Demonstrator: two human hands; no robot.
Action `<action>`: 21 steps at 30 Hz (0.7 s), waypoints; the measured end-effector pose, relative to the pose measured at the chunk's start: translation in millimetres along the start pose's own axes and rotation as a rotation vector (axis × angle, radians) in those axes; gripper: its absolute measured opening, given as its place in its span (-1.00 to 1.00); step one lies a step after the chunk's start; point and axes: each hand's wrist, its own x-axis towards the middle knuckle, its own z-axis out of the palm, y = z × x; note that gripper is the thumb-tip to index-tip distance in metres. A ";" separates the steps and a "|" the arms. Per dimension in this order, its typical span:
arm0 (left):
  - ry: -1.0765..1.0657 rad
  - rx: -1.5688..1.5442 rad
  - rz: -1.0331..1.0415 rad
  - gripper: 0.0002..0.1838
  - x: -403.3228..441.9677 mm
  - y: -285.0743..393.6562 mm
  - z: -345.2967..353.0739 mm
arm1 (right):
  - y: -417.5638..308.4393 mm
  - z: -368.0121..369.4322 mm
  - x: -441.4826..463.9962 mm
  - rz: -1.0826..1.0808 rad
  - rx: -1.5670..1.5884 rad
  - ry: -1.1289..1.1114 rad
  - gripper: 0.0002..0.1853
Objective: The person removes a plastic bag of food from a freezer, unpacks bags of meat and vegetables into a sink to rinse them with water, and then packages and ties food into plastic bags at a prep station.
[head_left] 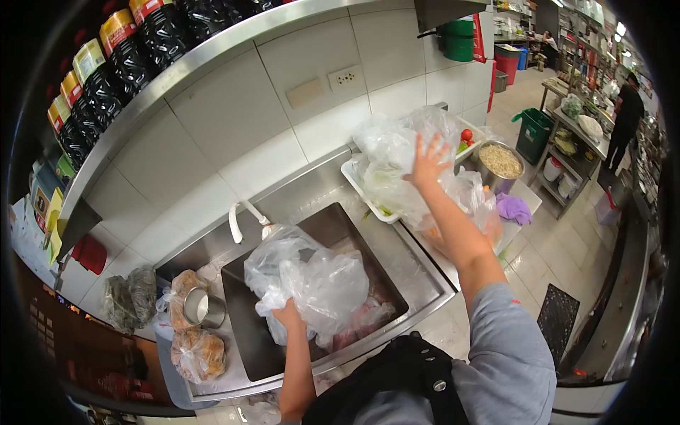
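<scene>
Left hand (289,313) is closed on the gathered side of a clear plastic bag (322,273) over the sink basin (244,319), seemingly to control the loose film. Right of the basin, the right hand (428,163) is spread wide, gripping nothing visible, over plastic bags (386,145) at a white tray (360,193); contact cannot be told. Left of the basin, a metal cup (216,312) sits beside filled bags (198,354), presumably within reach.

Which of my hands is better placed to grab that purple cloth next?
Probably your right hand: it is spread open and much nearer the purple cloth. Your left hand is farther off, over the sink, gripping a clear plastic bag.
</scene>
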 end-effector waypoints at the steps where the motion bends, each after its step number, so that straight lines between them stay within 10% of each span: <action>1: 0.032 0.003 0.067 -0.46 -1.0 -3.0 -1.0 | 10.7 9.0 13.1 -0.010 0.009 0.002 0.30; 4: 0.102 0.015 0.129 -0.48 -5.9 -12.3 -6.9 | 33.5 56.3 52.5 0.123 0.160 -0.169 0.20; 7: 0.148 0.031 0.104 -0.49 -14.5 -6.8 1.4 | 35.3 83.4 84.6 -0.088 0.303 -0.160 -0.33; 9: 0.157 0.037 0.085 -0.50 -22.1 2.4 13.7 | 12.6 40.2 64.0 -0.278 0.487 0.166 -0.62; 14: 0.114 -0.053 0.093 -0.51 -32.0 20.2 44.8 | -57.7 -13.7 -66.9 -0.786 0.853 0.335 -0.58; 19: -0.071 -0.018 0.130 -0.45 -50.1 35.9 41.5 | -73.7 -13.0 -222.0 -0.650 1.074 -0.726 -0.44; 21: -0.068 -0.003 0.102 -0.43 -59.1 41.7 24.1 | -65.2 6.5 -253.7 -0.630 1.186 -0.763 -0.45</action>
